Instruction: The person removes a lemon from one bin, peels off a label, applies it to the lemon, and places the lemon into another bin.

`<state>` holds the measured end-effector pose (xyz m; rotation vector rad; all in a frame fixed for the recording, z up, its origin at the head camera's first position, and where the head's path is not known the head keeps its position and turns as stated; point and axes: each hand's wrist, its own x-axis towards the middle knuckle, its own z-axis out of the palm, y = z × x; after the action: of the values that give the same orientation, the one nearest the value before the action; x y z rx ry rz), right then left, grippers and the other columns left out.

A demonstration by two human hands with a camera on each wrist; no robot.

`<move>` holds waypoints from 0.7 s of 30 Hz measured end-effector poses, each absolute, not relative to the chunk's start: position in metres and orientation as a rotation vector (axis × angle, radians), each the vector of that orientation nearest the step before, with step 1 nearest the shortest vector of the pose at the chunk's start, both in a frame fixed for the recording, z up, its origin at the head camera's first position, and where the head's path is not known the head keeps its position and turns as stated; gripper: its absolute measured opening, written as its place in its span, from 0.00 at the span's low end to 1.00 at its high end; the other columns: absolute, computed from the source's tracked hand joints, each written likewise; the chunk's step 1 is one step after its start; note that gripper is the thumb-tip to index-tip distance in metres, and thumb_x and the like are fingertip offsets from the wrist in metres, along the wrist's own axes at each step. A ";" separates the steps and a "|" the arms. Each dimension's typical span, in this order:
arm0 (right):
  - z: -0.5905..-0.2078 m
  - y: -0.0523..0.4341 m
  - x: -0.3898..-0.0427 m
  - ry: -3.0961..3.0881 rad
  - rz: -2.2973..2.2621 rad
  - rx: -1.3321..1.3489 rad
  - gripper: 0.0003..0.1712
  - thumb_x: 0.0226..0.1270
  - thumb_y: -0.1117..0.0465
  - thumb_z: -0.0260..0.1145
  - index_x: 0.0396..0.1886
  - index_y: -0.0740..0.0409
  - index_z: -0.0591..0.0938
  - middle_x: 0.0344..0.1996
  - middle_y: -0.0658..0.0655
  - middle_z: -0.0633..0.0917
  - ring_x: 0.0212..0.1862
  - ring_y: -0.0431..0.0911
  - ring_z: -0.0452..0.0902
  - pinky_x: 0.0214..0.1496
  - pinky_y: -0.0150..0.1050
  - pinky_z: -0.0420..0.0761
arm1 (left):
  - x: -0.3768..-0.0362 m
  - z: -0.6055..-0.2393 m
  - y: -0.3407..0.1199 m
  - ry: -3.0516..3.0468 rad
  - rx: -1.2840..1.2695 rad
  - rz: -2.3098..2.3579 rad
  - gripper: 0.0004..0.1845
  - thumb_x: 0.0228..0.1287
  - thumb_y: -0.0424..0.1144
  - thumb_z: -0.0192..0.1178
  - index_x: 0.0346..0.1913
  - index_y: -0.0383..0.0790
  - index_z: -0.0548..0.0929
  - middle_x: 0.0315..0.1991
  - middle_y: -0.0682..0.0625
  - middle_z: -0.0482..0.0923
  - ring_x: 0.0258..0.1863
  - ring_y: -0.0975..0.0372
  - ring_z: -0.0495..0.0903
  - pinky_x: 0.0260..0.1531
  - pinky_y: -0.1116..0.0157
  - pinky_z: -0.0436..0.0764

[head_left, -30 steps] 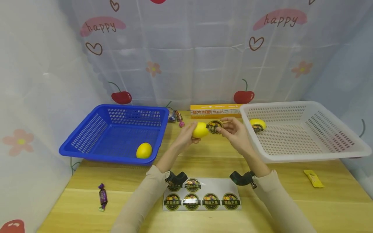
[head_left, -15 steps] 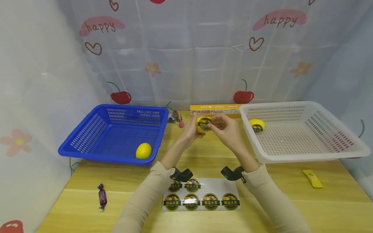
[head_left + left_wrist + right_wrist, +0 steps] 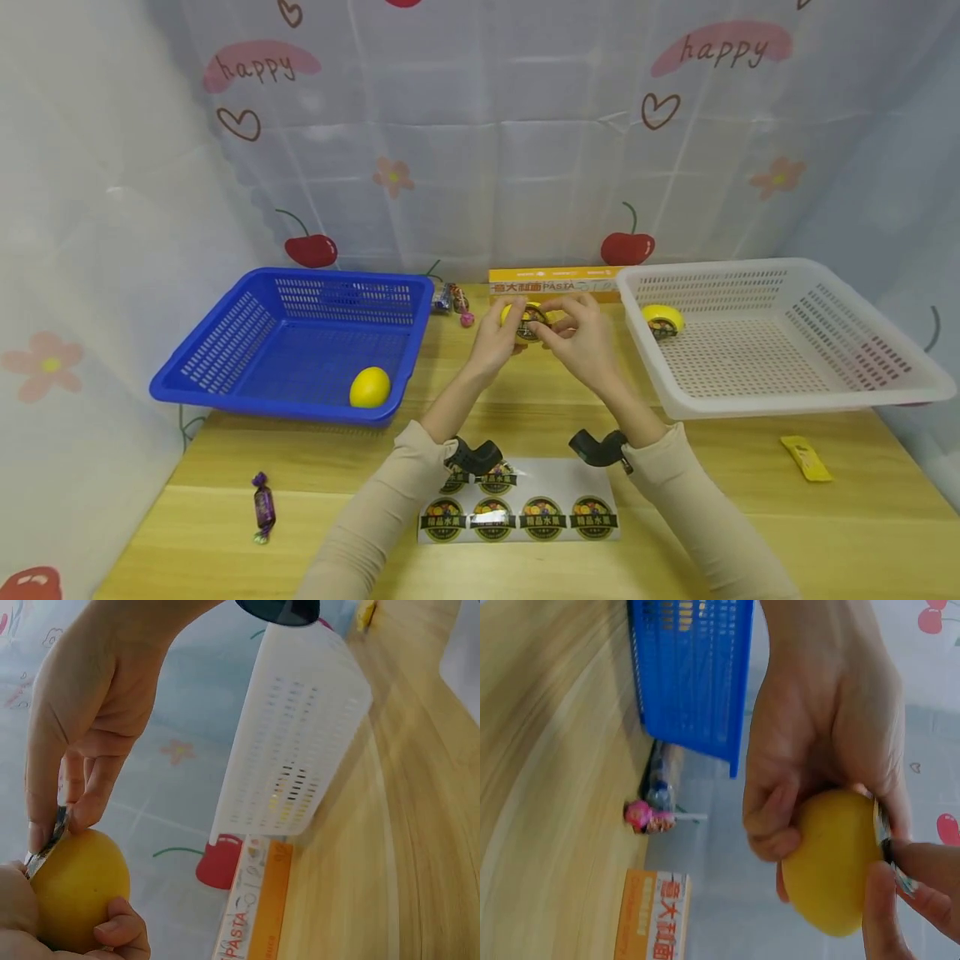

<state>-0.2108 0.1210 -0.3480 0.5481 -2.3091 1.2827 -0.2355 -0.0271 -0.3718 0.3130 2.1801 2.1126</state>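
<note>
On the left of the pale wooden worktop [image 3: 225,517] we see a small sweet in a dark purple wrapper [image 3: 263,506] lying near the front edge. Behind it sits a blue perforated plastic basket [image 3: 225,350], and a plain yellow lemon [image 3: 371,387] rests in its near right corner. Just beyond the basket's far right corner lie a few wrapped candies, one of them pink [image 3: 467,319].

At the centre, raised above the worktop, our left hand [image 3: 497,342] cups a second yellow lemon [image 3: 514,315]; its grip is curled round the fruit, the thumb underneath and the fingers behind, as the right wrist view shows. Our right hand [image 3: 583,337] meets it from the other side, and its thumb and fingertips are pressed together on a round dark fruit sticker [image 3: 532,321] that lies against the lemon's skin. The left wrist view shows the sticker's edge pinched right at the fruit's surface. Both sleeves are beige.

In front of the hands, near us, a white backing sheet of round dark stickers [image 3: 521,510] lies flat on the worktop. Behind the hands, a long yellow-orange pasta box [image 3: 551,281] lies along the curtain backdrop printed with cherries and hearts [image 3: 480,133].

To the right stands a white perforated plastic basket [image 3: 787,367], and a lemon already bearing a sticker [image 3: 663,320] sits in its far left corner. In front of that basket, a small yellow packet [image 3: 806,459] lies on the worktop.
</note>
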 end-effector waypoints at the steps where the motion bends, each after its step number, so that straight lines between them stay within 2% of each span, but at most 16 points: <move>1: -0.348 0.122 -0.211 -2.307 1.264 0.551 0.15 0.55 0.65 0.72 0.40 0.69 0.82 0.36 0.67 0.78 0.25 0.54 0.81 0.24 0.39 0.82 | -0.235 -0.372 -0.027 2.188 0.318 2.115 0.23 0.73 0.53 0.43 0.59 0.39 0.69 0.51 0.44 0.66 0.30 0.63 0.68 0.39 0.61 0.80; 3: -0.350 0.123 -0.212 -2.327 1.202 0.548 0.18 0.56 0.62 0.72 0.42 0.69 0.82 0.38 0.67 0.77 0.24 0.54 0.81 0.24 0.43 0.82 | -0.234 -0.371 -0.026 2.210 0.322 2.119 0.23 0.73 0.53 0.42 0.59 0.39 0.69 0.55 0.41 0.66 0.33 0.62 0.69 0.36 0.65 0.79; 5: -0.352 0.122 -0.212 -2.390 1.136 0.522 0.21 0.61 0.56 0.68 0.46 0.69 0.80 0.38 0.67 0.77 0.24 0.53 0.80 0.25 0.44 0.81 | -0.233 -0.369 -0.024 2.234 0.312 2.139 0.23 0.73 0.52 0.42 0.59 0.39 0.69 0.58 0.43 0.67 0.34 0.61 0.71 0.34 0.66 0.79; 6: -0.353 0.122 -0.212 -2.429 1.104 0.507 0.23 0.64 0.53 0.65 0.48 0.69 0.79 0.36 0.66 0.77 0.25 0.52 0.79 0.26 0.43 0.80 | -0.232 -0.369 -0.023 2.254 0.312 2.146 0.23 0.74 0.52 0.42 0.59 0.38 0.69 0.55 0.44 0.69 0.32 0.61 0.71 0.33 0.67 0.79; 9: -0.360 0.116 -0.213 -2.516 1.048 0.454 0.33 0.71 0.41 0.50 0.48 0.70 0.75 0.28 0.62 0.78 0.22 0.49 0.75 0.22 0.39 0.76 | -0.230 -0.369 -0.018 2.336 0.355 2.165 0.23 0.75 0.50 0.39 0.57 0.33 0.67 0.36 0.46 0.73 0.23 0.62 0.70 0.26 0.68 0.79; 11: -0.364 0.112 -0.214 -2.504 1.069 0.423 0.39 0.71 0.36 0.42 0.45 0.71 0.74 0.20 0.59 0.77 0.17 0.47 0.71 0.17 0.37 0.71 | -0.227 -0.370 -0.014 2.418 0.402 2.152 0.22 0.76 0.48 0.36 0.54 0.31 0.66 0.22 0.50 0.67 0.15 0.64 0.67 0.19 0.70 0.76; 14: -0.370 0.106 -0.217 -2.428 1.136 0.381 0.42 0.70 0.34 0.38 0.38 0.72 0.74 0.13 0.57 0.74 0.12 0.44 0.65 0.12 0.34 0.65 | -0.224 -0.372 -0.009 2.539 0.461 2.139 0.18 0.77 0.44 0.33 0.49 0.30 0.66 0.14 0.52 0.61 0.10 0.66 0.63 0.11 0.71 0.68; 17: -0.374 0.102 -0.219 -2.360 1.203 0.350 0.41 0.70 0.34 0.39 0.32 0.71 0.75 0.12 0.56 0.72 0.11 0.43 0.62 0.10 0.33 0.62 | -0.221 -0.373 -0.007 2.626 0.459 2.149 0.17 0.76 0.42 0.32 0.44 0.31 0.67 0.14 0.53 0.61 0.10 0.67 0.60 0.09 0.72 0.63; 21: -0.378 0.101 -0.221 -2.297 1.276 0.356 0.39 0.72 0.38 0.39 0.32 0.71 0.76 0.10 0.53 0.69 0.10 0.40 0.58 0.09 0.32 0.59 | -0.219 -0.375 -0.006 2.646 0.449 2.196 0.18 0.75 0.41 0.32 0.44 0.30 0.68 0.15 0.54 0.60 0.10 0.67 0.58 0.09 0.73 0.60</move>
<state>-0.2205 0.1014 -0.3775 0.3558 -2.2968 1.2758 -0.2187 -0.0058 -0.3751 0.4490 2.6462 2.1962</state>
